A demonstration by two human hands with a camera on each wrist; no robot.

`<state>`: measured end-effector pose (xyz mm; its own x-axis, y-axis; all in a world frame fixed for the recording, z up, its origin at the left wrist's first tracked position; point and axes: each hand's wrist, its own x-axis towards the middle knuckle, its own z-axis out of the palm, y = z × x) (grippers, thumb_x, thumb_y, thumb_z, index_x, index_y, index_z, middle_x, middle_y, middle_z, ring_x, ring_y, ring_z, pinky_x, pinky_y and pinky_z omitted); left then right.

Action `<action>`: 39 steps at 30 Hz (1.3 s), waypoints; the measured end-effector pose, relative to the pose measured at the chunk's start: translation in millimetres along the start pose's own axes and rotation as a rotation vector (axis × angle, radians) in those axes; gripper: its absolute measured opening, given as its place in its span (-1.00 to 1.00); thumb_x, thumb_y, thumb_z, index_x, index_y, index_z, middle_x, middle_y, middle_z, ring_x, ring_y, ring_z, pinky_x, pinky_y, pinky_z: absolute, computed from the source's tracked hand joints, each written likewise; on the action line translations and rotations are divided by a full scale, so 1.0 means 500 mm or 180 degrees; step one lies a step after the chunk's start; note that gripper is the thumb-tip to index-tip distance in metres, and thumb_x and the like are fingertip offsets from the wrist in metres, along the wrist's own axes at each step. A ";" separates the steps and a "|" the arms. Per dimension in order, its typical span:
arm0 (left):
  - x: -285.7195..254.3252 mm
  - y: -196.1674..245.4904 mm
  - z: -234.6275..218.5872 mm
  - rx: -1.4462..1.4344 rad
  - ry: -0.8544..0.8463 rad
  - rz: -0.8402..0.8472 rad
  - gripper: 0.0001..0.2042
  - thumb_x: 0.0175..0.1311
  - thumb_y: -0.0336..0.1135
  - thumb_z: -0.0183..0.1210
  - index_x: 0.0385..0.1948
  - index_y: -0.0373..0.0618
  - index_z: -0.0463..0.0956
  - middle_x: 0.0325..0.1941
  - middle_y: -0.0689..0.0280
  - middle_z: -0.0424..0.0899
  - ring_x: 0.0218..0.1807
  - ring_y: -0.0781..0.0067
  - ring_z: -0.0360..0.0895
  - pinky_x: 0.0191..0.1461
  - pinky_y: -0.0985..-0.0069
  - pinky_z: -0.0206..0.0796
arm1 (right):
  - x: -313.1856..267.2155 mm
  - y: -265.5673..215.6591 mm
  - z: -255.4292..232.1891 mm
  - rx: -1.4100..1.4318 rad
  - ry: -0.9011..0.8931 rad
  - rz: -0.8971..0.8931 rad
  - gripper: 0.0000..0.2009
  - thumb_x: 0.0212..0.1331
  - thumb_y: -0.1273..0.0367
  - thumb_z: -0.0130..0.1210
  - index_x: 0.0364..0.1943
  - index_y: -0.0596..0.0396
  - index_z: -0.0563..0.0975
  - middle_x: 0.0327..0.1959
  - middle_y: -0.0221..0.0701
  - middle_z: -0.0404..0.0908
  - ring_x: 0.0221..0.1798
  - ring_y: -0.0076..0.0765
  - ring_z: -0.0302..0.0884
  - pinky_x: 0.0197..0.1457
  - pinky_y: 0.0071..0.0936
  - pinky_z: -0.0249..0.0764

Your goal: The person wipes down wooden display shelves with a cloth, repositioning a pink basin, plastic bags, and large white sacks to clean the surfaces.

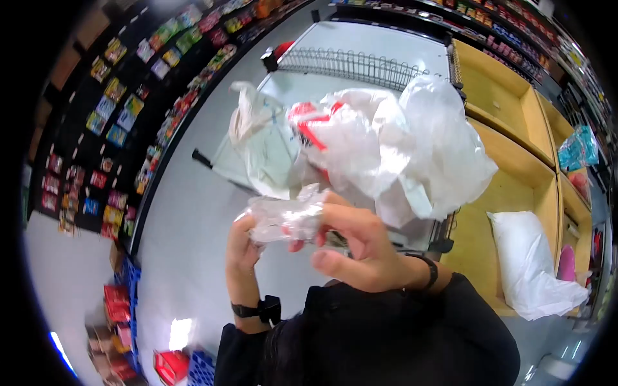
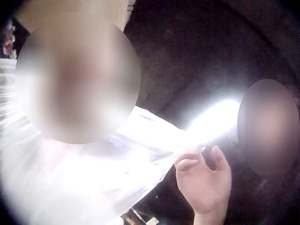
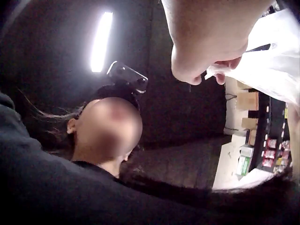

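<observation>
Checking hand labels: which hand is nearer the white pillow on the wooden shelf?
Right. The right hand holds the crumpled clear bag on the side toward the pillow; the left hand is further away.

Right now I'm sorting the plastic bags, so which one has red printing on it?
The white bag in the middle of the heap on the cart, behind the clear one both hands hold; the bags beside it show plain white.

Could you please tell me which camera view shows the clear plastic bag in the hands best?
The head view: the bag appears whole, pinched between both hands. The left wrist view shows it only as an overexposed white sheet; the right wrist view catches just a corner by the fingers.
</observation>
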<state>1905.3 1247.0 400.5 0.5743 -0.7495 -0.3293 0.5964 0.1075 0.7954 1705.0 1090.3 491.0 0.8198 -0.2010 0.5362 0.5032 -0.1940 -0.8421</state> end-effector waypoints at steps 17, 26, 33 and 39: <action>0.768 0.003 -0.350 0.0147 -0.0963 -0.1189 -0.67 0.18 -0.31 -0.07 -0.04 -0.25 0.33 -0.09 0.15 0.47 -0.07 0.33 0.44 0.00 0.41 0.34 | 0.299 0.513 0.084 0.0126 0.2372 0.1712 -0.56 -0.08 0.14 0.15 -0.22 0.22 0.42 -0.33 -0.19 0.47 -0.28 -0.22 0.43 -0.20 -0.37 0.35; 0.872 -0.040 -0.409 0.0802 -0.1668 -0.1695 -0.62 0.24 -0.21 -0.07 0.05 -0.21 0.29 -0.02 0.13 0.43 -0.02 0.31 0.38 0.05 0.40 0.25 | 0.281 0.572 0.129 -0.0538 0.2753 0.1355 -0.56 -0.07 0.36 0.13 -0.06 0.25 0.34 -0.22 -0.19 0.35 -0.15 -0.18 0.35 -0.08 -0.42 0.32; 0.776 -0.118 -0.445 0.1507 -0.0541 0.0904 -0.49 0.29 -0.20 -0.05 0.21 -0.22 0.07 0.17 0.01 0.27 0.18 0.18 0.27 0.26 0.30 0.06 | 0.022 0.426 0.184 -0.0535 0.2384 0.2089 -0.65 -0.01 0.33 0.12 -0.14 0.22 0.44 -0.31 -0.26 0.55 -0.24 -0.33 0.50 -0.17 -0.43 0.40; 0.592 -0.237 -0.394 0.3717 0.0121 0.1282 -0.49 0.25 -0.28 0.01 0.19 -0.27 0.08 0.18 0.00 0.26 0.18 0.18 0.28 0.23 0.31 0.10 | -0.345 0.264 0.266 -0.0065 0.4457 0.2448 -0.75 0.03 0.39 0.06 -0.19 0.16 0.43 -0.40 -0.38 0.53 -0.40 -0.49 0.57 -0.35 -0.56 0.43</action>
<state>2115.0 1140.7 108.5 0.6286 -0.7764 0.0452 -0.4733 -0.3358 0.8144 1666.4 1227.0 279.7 -0.0267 -0.9330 -0.3589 0.0944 0.3550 -0.9301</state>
